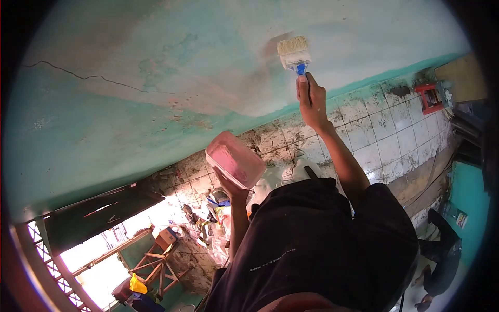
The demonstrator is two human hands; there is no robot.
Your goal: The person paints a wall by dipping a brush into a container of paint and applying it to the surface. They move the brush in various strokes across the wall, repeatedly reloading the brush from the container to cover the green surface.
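Observation:
My right hand (313, 104) is raised, closed around the handle of a wide paintbrush (294, 53). The brush has pale bristles, a whitish coated ferrule and a blue part near the handle. Its bristles point up and overlap the green and whitish painted wall (208, 57), with a shadow just to their left. Lower and to the left, my left hand (231, 186) grips a pink plastic tub (236, 158) from below. The tub is tilted with its opening towards me, and its inside looks smeared pink and whitish.
Stained white tiles (364, 130) adjoin the painted surface. A long crack runs across the left of the wall. Wooden trestle pieces (158, 268), a cardboard box (165, 237) and cluttered bags lie lower left. Another person (442, 260) in dark clothes is at the lower right.

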